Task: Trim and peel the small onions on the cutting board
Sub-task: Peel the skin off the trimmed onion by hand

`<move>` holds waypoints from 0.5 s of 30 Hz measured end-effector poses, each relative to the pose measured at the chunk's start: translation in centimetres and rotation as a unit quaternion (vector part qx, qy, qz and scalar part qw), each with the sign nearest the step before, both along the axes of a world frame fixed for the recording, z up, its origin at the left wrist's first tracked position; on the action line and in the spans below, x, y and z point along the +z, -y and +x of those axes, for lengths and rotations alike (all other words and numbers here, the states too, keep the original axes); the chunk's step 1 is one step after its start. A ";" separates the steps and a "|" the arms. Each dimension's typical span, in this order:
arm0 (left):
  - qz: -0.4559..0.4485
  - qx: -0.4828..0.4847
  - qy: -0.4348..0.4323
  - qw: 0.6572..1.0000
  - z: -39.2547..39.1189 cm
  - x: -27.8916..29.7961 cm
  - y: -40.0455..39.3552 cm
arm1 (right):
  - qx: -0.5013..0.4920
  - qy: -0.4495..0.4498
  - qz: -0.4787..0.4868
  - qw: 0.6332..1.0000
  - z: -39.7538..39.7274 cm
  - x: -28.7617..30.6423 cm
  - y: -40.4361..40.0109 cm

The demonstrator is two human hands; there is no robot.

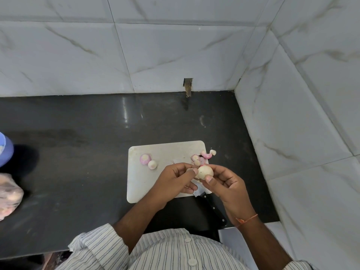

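Observation:
A small pale onion (pixel 205 172) is held above the white cutting board (pixel 142 184), gripped between my left hand (pixel 175 182) and my right hand (pixel 226 184). My left thumb and fingers pinch a bit of skin at the onion's left side. A pinkish cut onion (pixel 145 159) and a small white peeled onion (pixel 152 164) lie on the board's left part. Pink and white trimmings (pixel 202 157) are heaped at the board's right edge, some spilling onto the counter. A black-handled knife (pixel 211 208) lies below my hands, blade on the board.
The board sits on a dark counter (pixel 78 152) in a tiled corner. A clear plastic bag (pixel 9 197) and a blue object (pixel 4 149) are at the far left edge. The tiled right wall (pixel 292 133) runs close to the board.

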State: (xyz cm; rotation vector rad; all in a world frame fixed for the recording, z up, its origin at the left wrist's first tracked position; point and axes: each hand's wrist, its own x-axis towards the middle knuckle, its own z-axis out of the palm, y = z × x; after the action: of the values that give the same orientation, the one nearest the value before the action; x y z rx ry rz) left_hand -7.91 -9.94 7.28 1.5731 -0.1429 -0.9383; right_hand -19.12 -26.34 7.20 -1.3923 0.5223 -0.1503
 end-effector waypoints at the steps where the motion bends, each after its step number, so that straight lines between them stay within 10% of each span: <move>1: -0.004 0.006 -0.016 1.000 0.0 0.0 0.0 | -0.001 -0.001 -0.003 1.000 0.0 -0.1 0.0; 15: 0.021 0.017 -0.005 1.000 -0.6 -0.6 0.6 | 0.070 -0.076 -0.423 0.900 0.1 -0.4 0.6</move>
State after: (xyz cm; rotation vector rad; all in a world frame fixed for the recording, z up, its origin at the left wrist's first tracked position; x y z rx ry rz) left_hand -8.54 -10.51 6.69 1.6047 -0.0897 -0.9286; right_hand -19.00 -26.93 6.83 -2.3051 0.5018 -0.1599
